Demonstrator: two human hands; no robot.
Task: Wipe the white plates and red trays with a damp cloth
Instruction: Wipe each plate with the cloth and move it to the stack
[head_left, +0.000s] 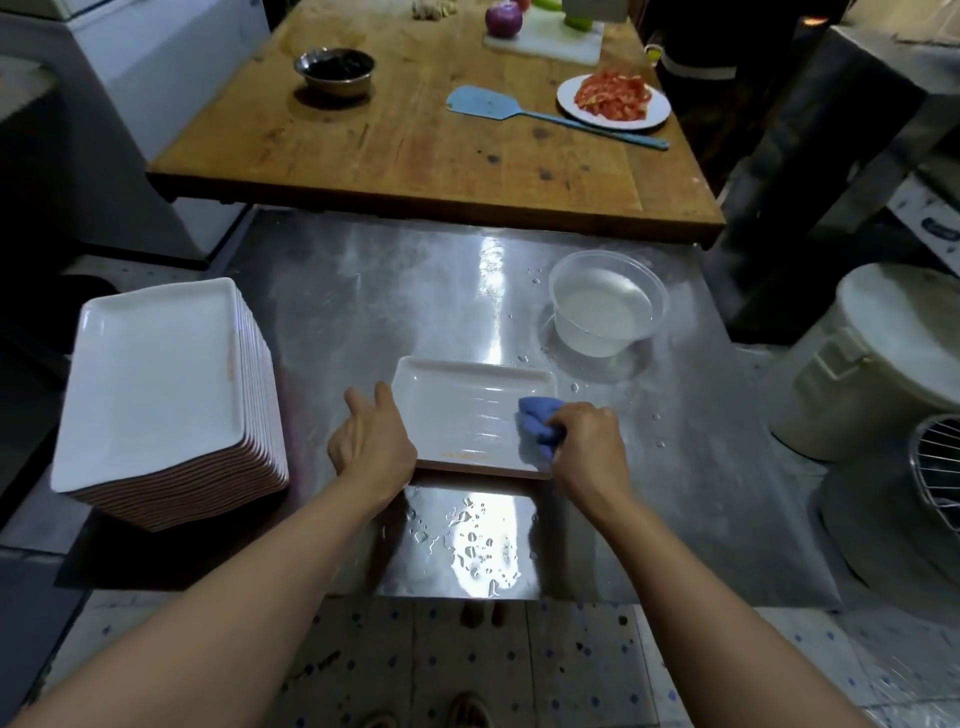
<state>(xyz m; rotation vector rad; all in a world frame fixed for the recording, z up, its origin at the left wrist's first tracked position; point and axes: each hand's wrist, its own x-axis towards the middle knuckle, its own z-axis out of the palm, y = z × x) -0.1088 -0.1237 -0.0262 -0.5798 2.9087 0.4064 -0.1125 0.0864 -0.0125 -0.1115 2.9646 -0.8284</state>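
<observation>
Right hand (582, 447) (cloth (537, 426)) on plate (467, 410)

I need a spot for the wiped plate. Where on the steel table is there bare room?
Bare steel lies behind the plate, between the plate stack and the water bowl, up to the wooden table. The wet strip nearest the person is also bare. The left side is crowded by the stack, the right corner by the bowl.

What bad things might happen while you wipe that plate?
The tall stack of plates stands at the left edge of the metal table and seems to overhang it, so a bump from the left hand might tip it. The table is wet, so the plate may slide under the blue cloth. The right hand might also knock the water bowl.
</observation>
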